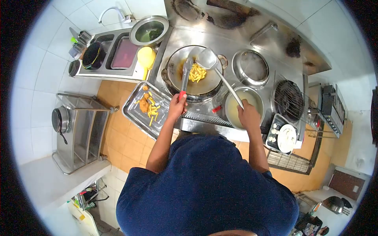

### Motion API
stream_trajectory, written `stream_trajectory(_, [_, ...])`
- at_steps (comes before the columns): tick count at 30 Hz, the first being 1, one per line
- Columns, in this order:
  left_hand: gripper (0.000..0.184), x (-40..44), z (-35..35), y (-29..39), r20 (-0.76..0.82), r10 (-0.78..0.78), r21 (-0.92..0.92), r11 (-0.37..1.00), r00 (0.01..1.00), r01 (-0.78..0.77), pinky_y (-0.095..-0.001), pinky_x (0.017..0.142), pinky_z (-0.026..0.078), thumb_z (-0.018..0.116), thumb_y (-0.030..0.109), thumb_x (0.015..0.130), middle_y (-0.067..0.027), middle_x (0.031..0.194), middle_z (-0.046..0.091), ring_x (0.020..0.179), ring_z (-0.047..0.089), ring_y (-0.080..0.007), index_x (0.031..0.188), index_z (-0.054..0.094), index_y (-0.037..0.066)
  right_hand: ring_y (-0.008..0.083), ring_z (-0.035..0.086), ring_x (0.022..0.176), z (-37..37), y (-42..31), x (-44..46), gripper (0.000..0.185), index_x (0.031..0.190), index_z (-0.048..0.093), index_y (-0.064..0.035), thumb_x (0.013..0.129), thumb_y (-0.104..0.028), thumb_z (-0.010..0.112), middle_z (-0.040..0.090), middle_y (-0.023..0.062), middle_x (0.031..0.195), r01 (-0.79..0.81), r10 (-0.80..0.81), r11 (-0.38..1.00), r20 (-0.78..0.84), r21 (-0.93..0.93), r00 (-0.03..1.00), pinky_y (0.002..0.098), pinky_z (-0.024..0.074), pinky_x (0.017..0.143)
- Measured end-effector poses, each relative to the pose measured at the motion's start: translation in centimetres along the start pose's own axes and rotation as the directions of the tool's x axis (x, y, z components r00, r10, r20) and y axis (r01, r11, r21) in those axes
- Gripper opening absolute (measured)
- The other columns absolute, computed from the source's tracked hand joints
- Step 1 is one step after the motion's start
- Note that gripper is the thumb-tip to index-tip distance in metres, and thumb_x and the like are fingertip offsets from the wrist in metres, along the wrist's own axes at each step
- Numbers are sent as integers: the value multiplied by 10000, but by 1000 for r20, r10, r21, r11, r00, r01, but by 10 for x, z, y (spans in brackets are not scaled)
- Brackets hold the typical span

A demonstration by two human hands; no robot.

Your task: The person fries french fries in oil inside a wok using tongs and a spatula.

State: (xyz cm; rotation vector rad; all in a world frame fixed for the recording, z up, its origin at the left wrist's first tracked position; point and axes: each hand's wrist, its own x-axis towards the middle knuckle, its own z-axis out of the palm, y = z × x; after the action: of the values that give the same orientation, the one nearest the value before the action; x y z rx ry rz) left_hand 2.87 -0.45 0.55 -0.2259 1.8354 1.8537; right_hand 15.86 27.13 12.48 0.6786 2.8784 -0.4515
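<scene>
My left hand [178, 107] is closed round the red handle of metal tongs [186, 74], whose tips reach into a large wok [197, 91]. Yellow fries [197, 73] lie in the wok, between the tongs and a ladle. My right hand [249, 114] grips the long handle of that ladle [207, 58], and its bowl is over the far part of the wok. Beneath my right hand stands a pot of pale liquid [240, 103]. To the left, a metal tray [134, 112] holds fries and browned fried pieces [144, 104].
Behind the pot sits a round steaming vessel [252, 67]. A wire rack covers a burner [289, 98] at the right, near a white plate [286, 138]. At the left are a sink [122, 55], a yellow scoop [146, 57], a steel bowl [149, 32] and a metal cart [84, 133].
</scene>
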Motion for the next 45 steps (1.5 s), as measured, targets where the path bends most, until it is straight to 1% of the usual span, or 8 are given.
stream_trajectory(5, [332,11,-11,-22,-43,120,417,904,992,-91,-403,520,502,579,303,952,-159,710,633,553,632,-284,993,548,-25,390,682,863,21,5,13,323,1260,514,-97,953,-198,524,647,183,1043,-17,16,994,-14,-109,1000,520,549,719])
stream_trajectory(8, [267,16,-13,-37,-26,436,700,650,900,-295,-505,632,519,552,205,913,-269,780,656,694,661,-428,966,547,-57,390,674,876,24,9,21,443,1383,486,-117,944,-165,522,635,186,1096,-57,54,989,-24,-135,998,520,539,754])
stream_trajectory(11, [226,4,-9,-12,-22,356,780,591,934,-207,-548,685,514,541,152,881,-317,824,650,767,639,-488,958,546,-61,376,678,878,17,7,26,479,1414,475,-122,939,-158,525,635,180,1086,-70,64,979,-36,-190,997,512,543,752])
stream_trajectory(22, [242,18,0,3,28,367,907,381,930,-177,-539,691,536,572,131,847,-292,772,653,745,654,-466,930,579,-97,407,677,884,17,-24,10,452,1384,499,-102,939,-177,478,648,220,988,31,-18,997,172,-70,985,514,548,768])
stream_trajectory(25, [260,20,0,2,45,378,907,373,925,-196,-539,686,535,575,144,850,-287,766,652,739,653,-460,947,588,-97,414,673,897,8,-23,-5,449,1386,497,-97,948,-193,476,646,222,994,75,-75,997,117,0,990,516,547,780])
stream_trajectory(34, [255,3,6,24,6,366,910,384,931,-157,-540,690,538,567,144,852,-303,775,652,742,656,-464,956,560,-88,358,701,822,-5,-15,-5,535,1397,504,-133,863,-115,532,651,174,1013,31,-12,970,80,-242,997,468,577,715])
stream_trajectory(40, [219,8,3,44,-9,336,912,389,942,-131,-528,734,545,545,101,836,-329,817,653,800,669,-463,909,589,-101,358,704,843,-4,-2,14,515,1386,514,-119,871,-119,515,653,180,1041,-60,53,960,-34,-273,998,469,577,713])
stream_trajectory(45, [207,21,6,42,44,317,912,375,947,-168,-527,774,536,547,95,825,-307,862,665,834,666,-462,858,653,-79,370,692,844,5,-10,14,489,1380,520,-125,892,-162,530,673,187,986,-71,83,967,38,-245,996,497,555,731])
